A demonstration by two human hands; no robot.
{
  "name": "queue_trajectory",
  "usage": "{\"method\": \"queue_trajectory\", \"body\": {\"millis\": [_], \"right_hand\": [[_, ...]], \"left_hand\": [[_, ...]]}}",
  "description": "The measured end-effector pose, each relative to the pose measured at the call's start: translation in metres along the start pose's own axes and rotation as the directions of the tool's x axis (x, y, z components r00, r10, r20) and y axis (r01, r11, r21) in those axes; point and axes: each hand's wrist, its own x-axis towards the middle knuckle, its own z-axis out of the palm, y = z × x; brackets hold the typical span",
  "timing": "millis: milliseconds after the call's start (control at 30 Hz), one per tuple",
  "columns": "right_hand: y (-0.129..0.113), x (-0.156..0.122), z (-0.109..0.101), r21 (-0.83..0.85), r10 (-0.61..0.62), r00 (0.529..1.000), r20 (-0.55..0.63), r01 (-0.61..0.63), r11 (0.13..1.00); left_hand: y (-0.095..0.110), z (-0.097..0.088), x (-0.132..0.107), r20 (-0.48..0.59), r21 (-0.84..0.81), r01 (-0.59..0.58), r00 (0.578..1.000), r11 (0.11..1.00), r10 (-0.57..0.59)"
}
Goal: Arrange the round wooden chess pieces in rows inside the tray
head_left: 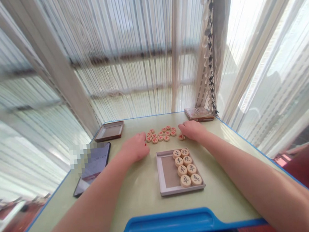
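Note:
A heap of round wooden chess pieces point(161, 134) with red characters lies at the far middle of the pale green table point(140, 196). My left hand point(135, 147) rests curled at the heap's left edge, its fingers closed around something I cannot make out. My right hand point(192, 130) lies at the heap's right edge, fingers bent over one piece point(181, 137). Nearer to me stands a shallow grey box point(166, 174) that holds several pieces with black characters in two columns along its right side.
A brown box lid point(109, 131) lies at the far left, and a folded board or box point(199, 113) sits at the far right corner. A dark phone point(94, 167) lies on the left. The table has a blue rim point(171, 224); curtains hang behind.

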Motion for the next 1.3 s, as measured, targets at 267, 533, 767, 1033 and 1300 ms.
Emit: {"method": "queue_trajectory", "body": {"millis": [267, 533, 767, 1033, 1300], "right_hand": [[0.012, -0.002, -0.007, 0.204, 0.008, 0.982, 0.189, -0.047, 0.978], [0.021, -0.003, -0.013, 0.438, -0.140, 0.925, 0.352, -0.030, 0.899], [0.022, -0.005, -0.018, 0.457, -0.188, 0.901, 0.391, -0.013, 0.889], [0.020, -0.006, -0.017, 0.414, -0.151, 0.913, 0.380, -0.021, 0.910], [0.019, -0.005, -0.014, 0.440, -0.143, 0.922, 0.360, -0.033, 0.897]], "left_hand": [[0.012, 0.005, -0.001, -0.099, -0.067, -0.058, 0.994, 0.996, 0.051], [0.013, 0.007, 0.003, -0.161, -0.127, -0.060, 0.986, 0.990, 0.040], [0.008, 0.009, 0.005, -0.166, -0.131, -0.155, 0.977, 0.979, 0.132], [0.010, 0.006, 0.002, -0.211, -0.161, -0.165, 0.969, 0.973, 0.130], [-0.005, 0.011, 0.014, -0.363, -0.214, -0.088, 0.932, 0.973, 0.004]]}}
